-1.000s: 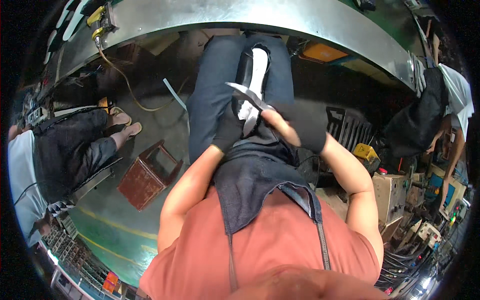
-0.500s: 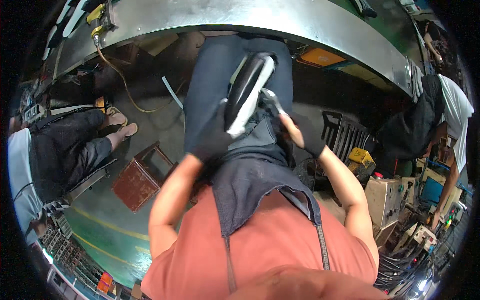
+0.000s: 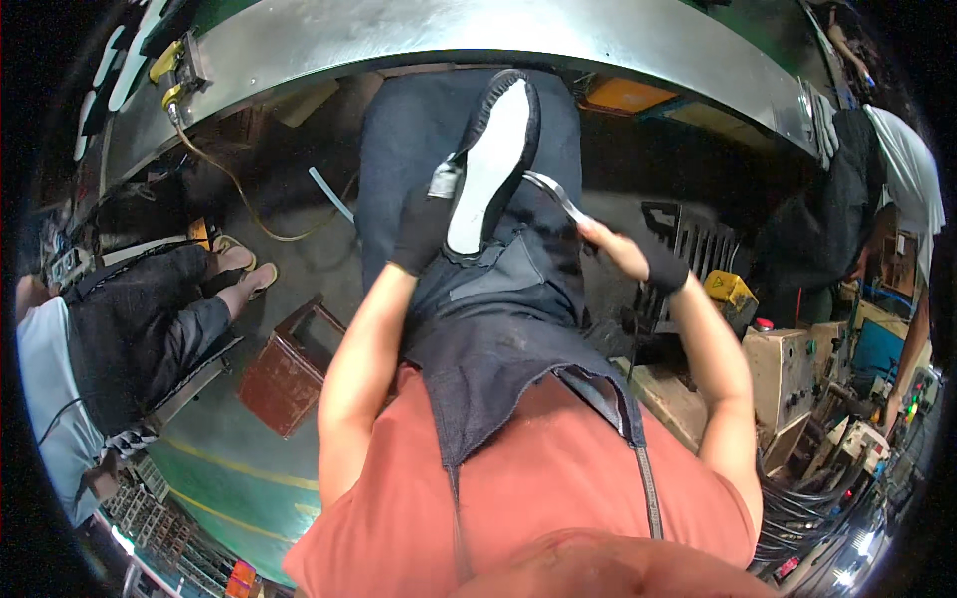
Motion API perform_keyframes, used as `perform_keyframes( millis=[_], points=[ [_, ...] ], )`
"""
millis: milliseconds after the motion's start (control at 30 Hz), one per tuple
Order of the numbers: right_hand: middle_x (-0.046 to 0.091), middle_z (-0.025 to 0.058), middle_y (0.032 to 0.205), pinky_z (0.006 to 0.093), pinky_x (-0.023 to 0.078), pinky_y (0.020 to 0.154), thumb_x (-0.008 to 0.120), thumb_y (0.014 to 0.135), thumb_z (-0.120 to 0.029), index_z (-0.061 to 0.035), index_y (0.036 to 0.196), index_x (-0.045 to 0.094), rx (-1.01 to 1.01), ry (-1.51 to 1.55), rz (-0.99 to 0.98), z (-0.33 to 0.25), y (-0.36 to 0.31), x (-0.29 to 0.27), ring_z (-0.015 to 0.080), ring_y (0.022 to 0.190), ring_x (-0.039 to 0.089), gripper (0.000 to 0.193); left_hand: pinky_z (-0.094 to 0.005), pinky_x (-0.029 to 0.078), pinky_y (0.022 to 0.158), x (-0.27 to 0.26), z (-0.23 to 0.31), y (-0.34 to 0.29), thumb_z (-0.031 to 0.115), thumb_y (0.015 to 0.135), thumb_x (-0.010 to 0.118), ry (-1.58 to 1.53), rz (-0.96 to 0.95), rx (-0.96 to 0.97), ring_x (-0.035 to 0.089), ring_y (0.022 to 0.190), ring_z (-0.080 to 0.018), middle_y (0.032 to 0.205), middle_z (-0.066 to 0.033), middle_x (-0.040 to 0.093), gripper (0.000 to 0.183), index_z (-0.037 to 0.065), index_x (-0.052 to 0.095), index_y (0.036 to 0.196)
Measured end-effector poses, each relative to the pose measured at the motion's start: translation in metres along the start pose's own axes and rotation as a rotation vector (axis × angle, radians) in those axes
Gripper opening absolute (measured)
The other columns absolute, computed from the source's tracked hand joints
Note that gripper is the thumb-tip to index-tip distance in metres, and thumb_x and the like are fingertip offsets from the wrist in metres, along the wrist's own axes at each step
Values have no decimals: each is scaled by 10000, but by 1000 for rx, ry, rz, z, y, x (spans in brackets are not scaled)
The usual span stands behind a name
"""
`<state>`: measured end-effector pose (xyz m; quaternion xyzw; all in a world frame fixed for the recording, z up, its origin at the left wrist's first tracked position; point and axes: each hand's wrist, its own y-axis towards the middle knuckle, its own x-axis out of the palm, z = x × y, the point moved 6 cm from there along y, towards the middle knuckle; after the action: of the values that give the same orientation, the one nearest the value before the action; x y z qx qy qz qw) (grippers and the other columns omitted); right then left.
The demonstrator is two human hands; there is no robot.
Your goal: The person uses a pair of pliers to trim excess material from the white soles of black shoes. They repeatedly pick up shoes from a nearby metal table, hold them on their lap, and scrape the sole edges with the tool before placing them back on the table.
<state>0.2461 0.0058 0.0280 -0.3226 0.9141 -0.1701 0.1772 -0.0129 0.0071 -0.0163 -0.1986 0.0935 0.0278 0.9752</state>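
Over my lap, my left hand [image 3: 426, 214] in a black glove is closed on the side of a black shoe upper [image 3: 526, 100]. Its white sole side [image 3: 496, 145] faces up and the black edge is gathered around it. The shoe's narrower end points toward my waist. My right hand [image 3: 638, 257], in a black glove that leaves fingertips bare, grips a shiny curved metal hand tool [image 3: 558, 194]. The tool's tip is close to the right edge of the shoe; whether they touch I cannot make out. A dark apron [image 3: 478, 344] covers my lap.
Ahead runs a metal bench [image 3: 419, 35] with a yellow hose-fed tool [image 3: 169, 68] at its left. A brown stool [image 3: 284, 374] stands left, near a seated person [image 3: 130, 309]. At right are a dark slatted chair [image 3: 698, 244], a beige control box [image 3: 778, 369] and another person [image 3: 902, 159].
The shoe has turned so its white sole side faces up fully. My right hand has moved right and slightly away from the shoe, with the metal tool in it.
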Motion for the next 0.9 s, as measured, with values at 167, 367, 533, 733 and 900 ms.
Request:
perform_keyframes(
  millis=[167,367,533,733,900],
  points=[
    [613,209,747,379,477,607,475,913,-360,19,825,613,39,-829,-330,-78,46,5,308,631,618,413,-384,251,1084,50,14,-30,292,806,656,249,-49,453,291,1328,-386,1390,-298,324,796,-84,248,1375],
    [554,137,654,398,470,543,572,864,-372,-58,753,563,-590,-1164,31,-23,70,-9,318,635,586,333,-426,254,1081,43,15,-7,297,882,552,482,-70,343,334,1268,-441,1365,-331,312,699,-97,238,1365],
    [625,196,733,397,483,556,474,912,-441,0,819,620,463,44,-494,-14,50,-10,357,652,611,474,-454,251,1067,46,-2,16,296,892,539,179,53,373,347,1244,-446,1340,-339,319,699,-75,199,1377],
    [613,198,697,432,491,592,562,844,-314,-11,719,651,-277,-1175,-331,-141,41,32,380,660,619,339,-426,265,1062,17,-14,32,355,924,484,239,246,406,304,1279,-447,1372,-330,287,701,-93,171,1364],
    [607,182,752,384,492,674,523,892,-385,10,872,597,-930,-804,-266,-109,41,52,343,709,599,403,-335,379,971,4,-30,56,393,956,419,217,-283,115,483,1138,-225,1250,-136,492,531,46,356,1353]
  ],
)
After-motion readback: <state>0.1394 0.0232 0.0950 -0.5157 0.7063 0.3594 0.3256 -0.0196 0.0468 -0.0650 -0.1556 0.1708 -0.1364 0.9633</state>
